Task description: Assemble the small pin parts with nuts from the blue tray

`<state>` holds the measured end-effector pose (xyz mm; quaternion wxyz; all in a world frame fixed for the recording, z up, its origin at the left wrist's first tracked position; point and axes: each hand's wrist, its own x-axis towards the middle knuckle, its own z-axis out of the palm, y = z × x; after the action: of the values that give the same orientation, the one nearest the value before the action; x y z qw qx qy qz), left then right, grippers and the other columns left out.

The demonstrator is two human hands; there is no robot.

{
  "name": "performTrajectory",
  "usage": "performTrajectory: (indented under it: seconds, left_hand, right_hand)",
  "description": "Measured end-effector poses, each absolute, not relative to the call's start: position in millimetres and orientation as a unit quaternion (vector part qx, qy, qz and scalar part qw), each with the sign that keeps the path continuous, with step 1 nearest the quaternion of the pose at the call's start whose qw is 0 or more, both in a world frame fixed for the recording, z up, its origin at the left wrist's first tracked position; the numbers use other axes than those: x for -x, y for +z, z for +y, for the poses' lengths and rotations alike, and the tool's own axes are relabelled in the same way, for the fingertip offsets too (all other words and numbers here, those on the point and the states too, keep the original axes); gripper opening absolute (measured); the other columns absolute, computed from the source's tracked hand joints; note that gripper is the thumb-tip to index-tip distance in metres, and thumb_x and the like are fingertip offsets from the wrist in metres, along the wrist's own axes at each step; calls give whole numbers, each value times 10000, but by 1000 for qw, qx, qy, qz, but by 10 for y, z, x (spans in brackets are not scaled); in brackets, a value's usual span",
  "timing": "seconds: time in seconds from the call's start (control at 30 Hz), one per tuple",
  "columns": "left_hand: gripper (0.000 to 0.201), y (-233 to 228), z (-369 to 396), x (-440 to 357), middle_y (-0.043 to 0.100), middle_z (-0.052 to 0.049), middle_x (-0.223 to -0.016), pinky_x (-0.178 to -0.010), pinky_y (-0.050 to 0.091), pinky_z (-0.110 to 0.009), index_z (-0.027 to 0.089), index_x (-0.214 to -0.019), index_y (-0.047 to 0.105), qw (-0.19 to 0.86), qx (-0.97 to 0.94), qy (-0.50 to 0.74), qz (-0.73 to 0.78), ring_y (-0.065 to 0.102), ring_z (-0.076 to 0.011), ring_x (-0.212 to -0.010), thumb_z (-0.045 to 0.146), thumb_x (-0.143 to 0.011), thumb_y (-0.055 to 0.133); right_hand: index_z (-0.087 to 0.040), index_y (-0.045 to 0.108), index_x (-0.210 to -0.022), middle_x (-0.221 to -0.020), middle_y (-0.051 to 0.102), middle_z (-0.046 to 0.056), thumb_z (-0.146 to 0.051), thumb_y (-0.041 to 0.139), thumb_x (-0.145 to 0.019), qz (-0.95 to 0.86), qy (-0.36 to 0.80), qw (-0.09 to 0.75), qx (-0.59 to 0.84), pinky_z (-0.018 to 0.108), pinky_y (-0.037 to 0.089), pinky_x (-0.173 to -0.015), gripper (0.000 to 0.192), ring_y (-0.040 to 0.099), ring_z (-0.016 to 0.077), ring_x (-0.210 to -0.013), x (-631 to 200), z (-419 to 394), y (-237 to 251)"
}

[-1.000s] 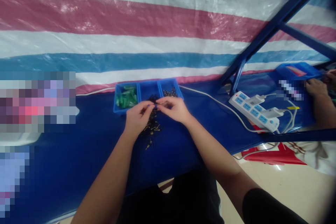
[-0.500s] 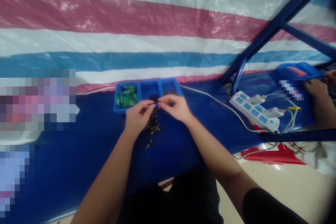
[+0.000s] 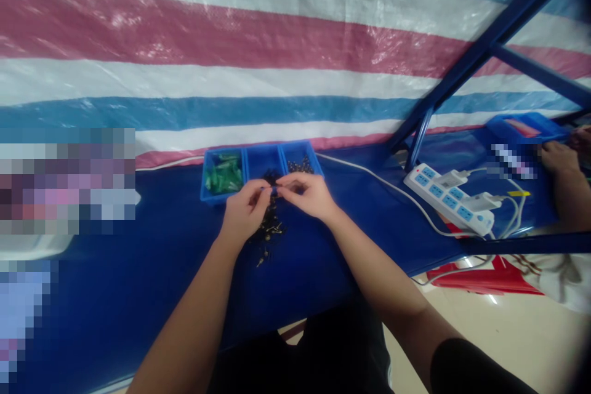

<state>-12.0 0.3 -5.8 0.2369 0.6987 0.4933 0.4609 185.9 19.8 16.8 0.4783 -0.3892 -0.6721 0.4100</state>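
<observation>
At the near edge of the blue tray (image 3: 210,196), my left hand (image 3: 244,212) and right hand (image 3: 307,196) meet fingertip to fingertip, both pinching one small blue piece (image 3: 273,189) between them; I cannot tell what it is. A heap of small dark metal parts (image 3: 268,231) lies on the blue table (image 3: 138,271) directly under my hands, spilling toward six o'clock. The tray sits at twelve o'clock from my hands: green pieces (image 3: 223,175) fill its left compartment, dark bits (image 3: 300,165) its right. A white power strip (image 3: 450,198) with plugged adapters lies at three o'clock, well apart. Beyond it, another person's hand (image 3: 556,157) rests near a second blue tray (image 3: 524,127).
</observation>
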Motion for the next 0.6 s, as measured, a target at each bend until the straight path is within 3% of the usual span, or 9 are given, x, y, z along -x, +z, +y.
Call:
performTrajectory:
  seconds: [0.6]
  left_hand:
    - [241, 1, -10, 92, 688, 17, -732, -590, 490, -209, 214, -1101, 694, 210, -701, 462, 502, 630, -95, -593, 370, -920, 660]
  right_hand:
    - [-169, 767, -1007, -864, 788, 64, -341, 754, -831, -658, 423, 484, 392, 276, 596, -673, 247, 739, 153, -716, -1871, 207, 164]
